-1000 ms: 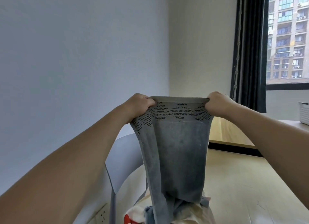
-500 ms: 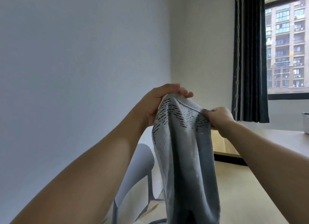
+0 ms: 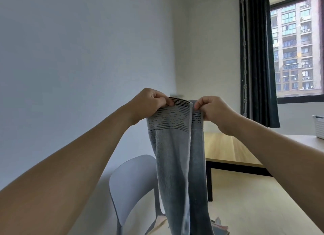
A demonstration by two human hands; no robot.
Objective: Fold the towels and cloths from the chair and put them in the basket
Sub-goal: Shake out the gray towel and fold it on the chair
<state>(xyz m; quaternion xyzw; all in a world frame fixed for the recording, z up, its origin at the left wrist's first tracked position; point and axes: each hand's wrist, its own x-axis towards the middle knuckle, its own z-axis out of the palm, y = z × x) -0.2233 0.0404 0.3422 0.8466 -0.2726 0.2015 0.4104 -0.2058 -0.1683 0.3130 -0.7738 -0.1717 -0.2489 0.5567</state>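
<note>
A grey towel (image 3: 177,161) with a dark dashed band near its top hangs straight down in front of me, doubled lengthwise into a narrow strip. My left hand (image 3: 150,103) pinches its top edge on the left. My right hand (image 3: 210,108) pinches the top edge on the right, close beside the left hand. Behind the towel stands the light grey chair (image 3: 129,184). A bit of other cloth (image 3: 219,225) shows at the bottom by the towel's lower end. The white basket (image 3: 319,127) sits at the far right edge on the table, only partly in view.
A long wooden table (image 3: 231,150) with a black frame runs along the right side. The pale floor (image 3: 245,208) lies below it. A dark curtain (image 3: 254,59) hangs beside the window at the right. A plain wall fills the left.
My hands came together from a wide spread, folding the towel in half lengthwise. They now hold it as a narrow strip. The view has tilted up and the cloth pile has dropped almost out of sight.
</note>
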